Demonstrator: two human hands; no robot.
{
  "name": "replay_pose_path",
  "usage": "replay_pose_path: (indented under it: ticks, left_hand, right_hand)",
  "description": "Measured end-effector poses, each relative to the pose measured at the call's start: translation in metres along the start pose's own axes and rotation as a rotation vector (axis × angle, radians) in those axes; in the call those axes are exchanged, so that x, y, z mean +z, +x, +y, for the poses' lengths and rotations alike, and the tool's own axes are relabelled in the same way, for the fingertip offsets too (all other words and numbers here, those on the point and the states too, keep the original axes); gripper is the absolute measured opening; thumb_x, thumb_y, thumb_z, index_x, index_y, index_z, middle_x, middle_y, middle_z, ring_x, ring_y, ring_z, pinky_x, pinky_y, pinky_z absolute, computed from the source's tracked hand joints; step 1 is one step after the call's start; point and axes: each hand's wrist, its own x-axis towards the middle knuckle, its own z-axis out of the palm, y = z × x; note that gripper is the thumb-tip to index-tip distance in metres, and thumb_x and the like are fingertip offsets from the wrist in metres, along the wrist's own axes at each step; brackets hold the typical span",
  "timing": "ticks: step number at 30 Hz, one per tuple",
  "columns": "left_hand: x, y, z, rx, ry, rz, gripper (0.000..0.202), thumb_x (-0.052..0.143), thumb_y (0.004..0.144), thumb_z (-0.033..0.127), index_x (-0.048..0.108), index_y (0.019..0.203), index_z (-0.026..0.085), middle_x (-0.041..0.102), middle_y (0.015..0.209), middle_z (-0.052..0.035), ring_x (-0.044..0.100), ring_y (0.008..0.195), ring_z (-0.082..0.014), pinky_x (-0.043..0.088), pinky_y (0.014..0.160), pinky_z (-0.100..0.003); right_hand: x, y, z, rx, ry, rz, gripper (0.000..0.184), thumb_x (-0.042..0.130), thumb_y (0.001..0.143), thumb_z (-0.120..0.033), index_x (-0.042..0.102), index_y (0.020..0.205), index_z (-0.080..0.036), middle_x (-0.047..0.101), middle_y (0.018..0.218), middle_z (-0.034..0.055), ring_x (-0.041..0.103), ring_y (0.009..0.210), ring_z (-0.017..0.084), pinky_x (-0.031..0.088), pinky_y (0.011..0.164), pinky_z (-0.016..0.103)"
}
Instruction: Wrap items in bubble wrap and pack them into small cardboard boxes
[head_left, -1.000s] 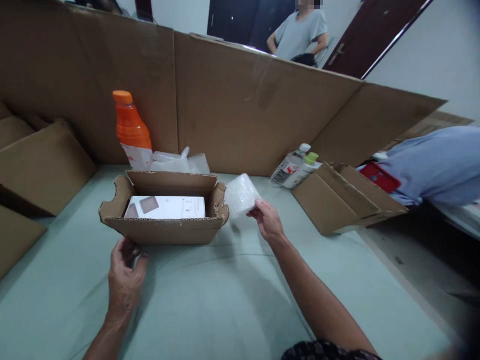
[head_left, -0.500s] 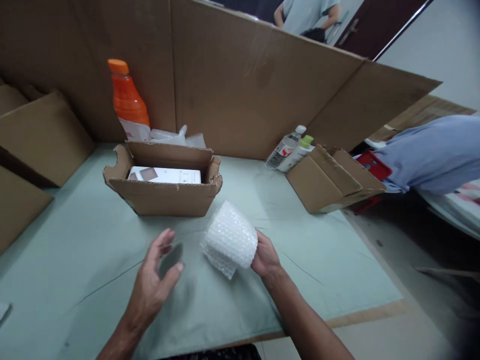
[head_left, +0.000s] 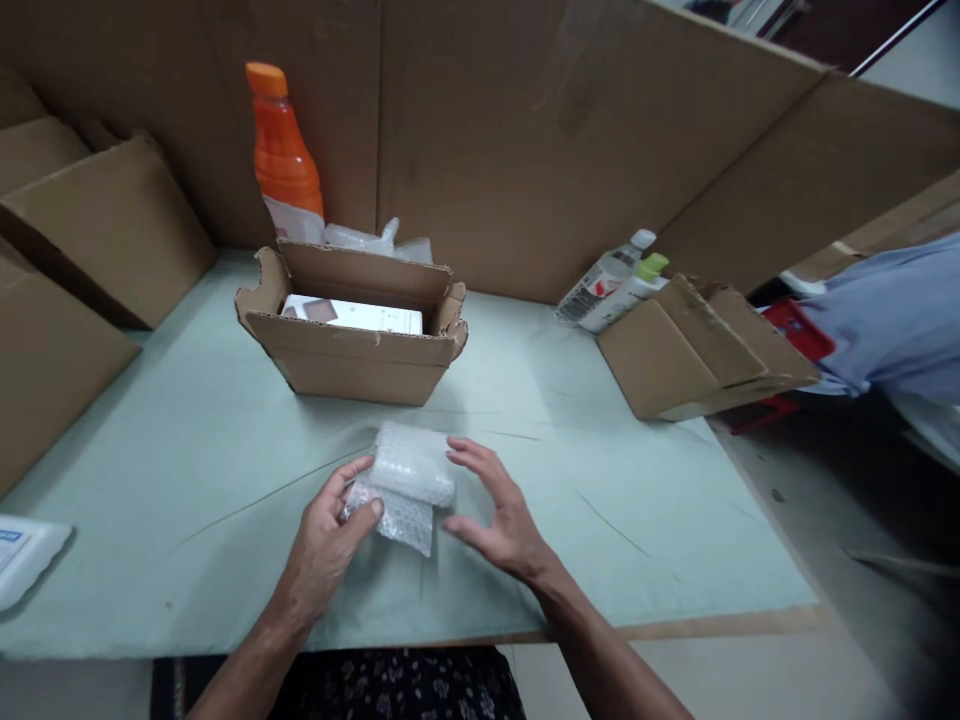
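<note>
A roll of bubble wrap (head_left: pixel 412 465) lies in front of me on the table, its loose end folded out toward me. My left hand (head_left: pixel 330 525) grips the left side of that loose end between thumb and fingers. Beside the roll's right end, my right hand (head_left: pixel 495 510) is open, thumb and fingers apart, the fingertips close to the wrap. Whether they touch it I cannot tell. Just beyond stands an open cardboard box (head_left: pixel 360 365) with a white printed box (head_left: pixel 360 313) inside.
An orange bottle (head_left: pixel 285 160) and clear plastic pieces stand behind the box. Farther right are a clear bottle (head_left: pixel 607 275), a green-capped bottle (head_left: pixel 626 300) and another cardboard box (head_left: pixel 667 350). Cardboard boxes (head_left: pixel 112 220) fill the left. A white packet (head_left: pixel 30 555) lies near the left edge.
The bubble wrap has come down to the table and turned. My left hand has closed on its loose end, while my right hand has let go and opened. The view has shifted.
</note>
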Motion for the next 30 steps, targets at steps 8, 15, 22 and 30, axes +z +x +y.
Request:
replay_pose_path:
  ticks: [8, 15, 22, 30]
  left_hand:
    - [-0.012, -0.018, 0.016, -0.022, 0.11, -0.024, 0.065, 0.073, 0.075, 0.044, 0.062, 0.133, 0.017, 0.067, 0.085, -0.0017, 0.056, 0.073, -0.0157, 0.044, 0.069, -0.026]
    - [-0.029, -0.032, 0.013, -0.076, 0.165, -0.047, 0.052, 0.068, 0.08, 0.042, 0.067, 0.126, 0.019, 0.067, 0.088, -0.0017, 0.053, 0.076, -0.0155, 0.039, 0.071, -0.026]
    - [-0.027, -0.035, 0.016, -0.128, 0.314, -0.065, 0.05, 0.067, 0.079, 0.046, 0.07, 0.123, 0.023, 0.067, 0.086, -0.0001, 0.053, 0.074, -0.0164, 0.041, 0.071, -0.027]
    - [-0.04, -0.038, 0.004, -0.106, 0.39, -0.096, 0.051, 0.062, 0.083, 0.05, 0.069, 0.126, 0.023, 0.07, 0.095, -0.002, 0.057, 0.079, -0.018, 0.043, 0.072, -0.026]
  right_hand:
    - [0.007, 0.018, 0.011, 0.146, 0.014, 0.028, 0.022, 0.061, 0.095, -0.035, 0.072, 0.109, -0.023, 0.078, 0.104, 0.0071, 0.071, 0.096, 0.025, 0.055, 0.089, 0.041]
    - [-0.041, 0.017, 0.028, 0.376, 0.023, 0.353, 0.047, 0.07, 0.088, -0.047, 0.064, 0.126, -0.02, 0.07, 0.126, 0.0128, 0.067, 0.111, 0.028, 0.055, 0.09, 0.042]
    - [-0.027, -0.012, 0.02, 0.015, -0.208, 0.145, 0.022, 0.065, 0.096, -0.034, 0.069, 0.115, -0.025, 0.072, 0.126, 0.01, 0.065, 0.121, 0.026, 0.052, 0.102, 0.046]
    - [-0.004, 0.001, 0.029, -0.07, -0.615, -0.054, 0.046, 0.067, 0.093, -0.038, 0.062, 0.135, -0.02, 0.053, 0.152, 0.0177, 0.05, 0.138, 0.036, 0.045, 0.108, 0.054]
